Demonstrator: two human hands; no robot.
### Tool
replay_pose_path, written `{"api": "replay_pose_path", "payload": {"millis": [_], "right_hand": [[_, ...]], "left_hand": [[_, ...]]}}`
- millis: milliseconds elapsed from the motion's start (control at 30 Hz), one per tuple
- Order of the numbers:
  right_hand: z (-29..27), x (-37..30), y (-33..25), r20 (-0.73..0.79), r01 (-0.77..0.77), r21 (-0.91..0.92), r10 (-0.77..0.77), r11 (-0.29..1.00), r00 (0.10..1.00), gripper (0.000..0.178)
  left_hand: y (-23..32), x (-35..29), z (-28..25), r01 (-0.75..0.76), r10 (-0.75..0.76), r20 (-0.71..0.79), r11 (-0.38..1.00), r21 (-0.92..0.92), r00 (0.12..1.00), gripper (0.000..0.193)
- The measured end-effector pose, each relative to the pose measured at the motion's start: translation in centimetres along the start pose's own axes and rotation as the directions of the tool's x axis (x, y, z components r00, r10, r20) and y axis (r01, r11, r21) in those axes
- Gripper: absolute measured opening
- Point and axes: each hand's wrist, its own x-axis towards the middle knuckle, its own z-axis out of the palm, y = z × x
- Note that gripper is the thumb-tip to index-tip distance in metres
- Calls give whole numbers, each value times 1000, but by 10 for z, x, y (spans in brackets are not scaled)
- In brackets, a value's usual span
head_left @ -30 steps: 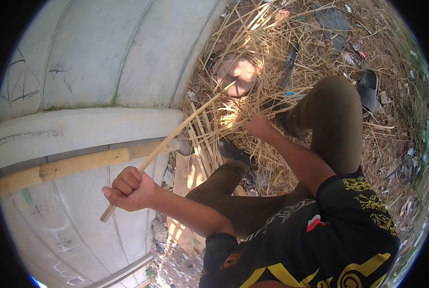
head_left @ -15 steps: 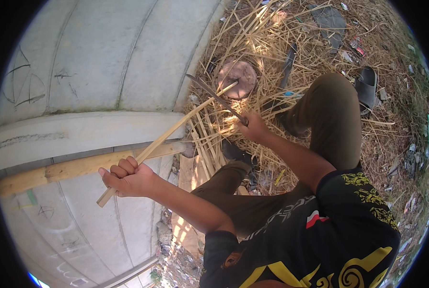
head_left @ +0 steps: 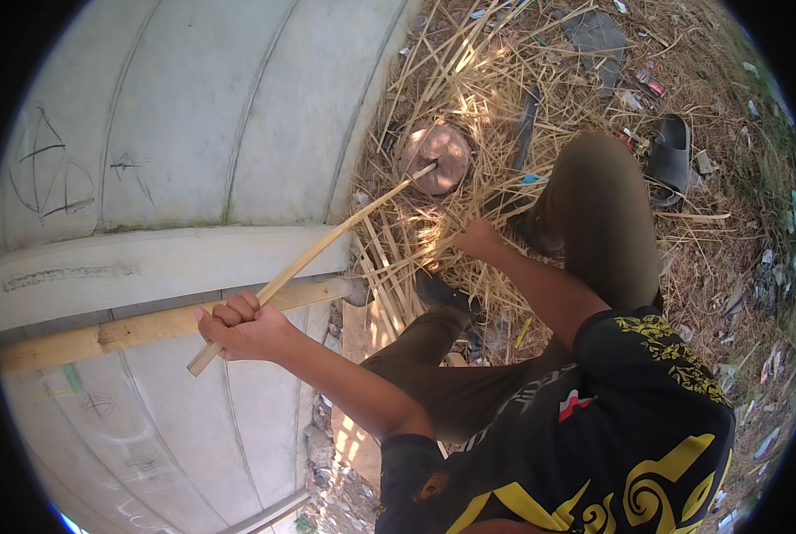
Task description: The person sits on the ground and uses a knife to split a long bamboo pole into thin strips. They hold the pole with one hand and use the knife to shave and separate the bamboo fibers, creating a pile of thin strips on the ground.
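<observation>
My left hand (head_left: 246,329) is closed round the lower part of a long split bamboo strip (head_left: 327,243). The strip slants up to the right, and its far tip meets a round wooden chopping block (head_left: 442,147) on the ground. My right hand (head_left: 480,240) is a closed fist just below and right of the block. It grips a long knife, plain in the earlier frame; at this moment the blade is so thin or blurred against the straw that it barely shows.
A thick bamboo pole (head_left: 140,331) lies along the pale panel wall (head_left: 184,116) at left. Cut strips (head_left: 387,280) and straw litter surround the block. A dark flat blade-like piece (head_left: 527,129) lies beyond my raised knee (head_left: 607,205). A grey sandal (head_left: 670,153) sits at right.
The knife blade crossed over the strip before; now it no longer shows there. My right hand has shifted slightly right and down. The left hand still holds the strip in the same slant.
</observation>
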Motion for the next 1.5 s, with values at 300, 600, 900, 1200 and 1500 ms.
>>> {"api": "replay_pose_path", "payload": {"millis": [300,600,900,1200,1500], "right_hand": [[-10,6,-3,-50,44,-49,-46,998,998,38],[-5,53,40,3,308,-559,-370,770,929,34],[7,40,48,-142,82,-11,-82,997,986,37],[6,-10,7,-132,213,-152,-234,965,963,35],[8,-22,25,-192,244,-29,-245,969,950,32]], "left_hand": [[5,-2,4,50,-50,16,999,-11,999,55],[0,-10,24,25,-25,3,1000,-11,1000,57],[10,-12,-4,60,-62,-54,997,-51,997,53],[71,-3,-43,-88,71,-214,993,-73,974,41],[152,26,-97,-155,147,-65,979,-135,987,49]]}}
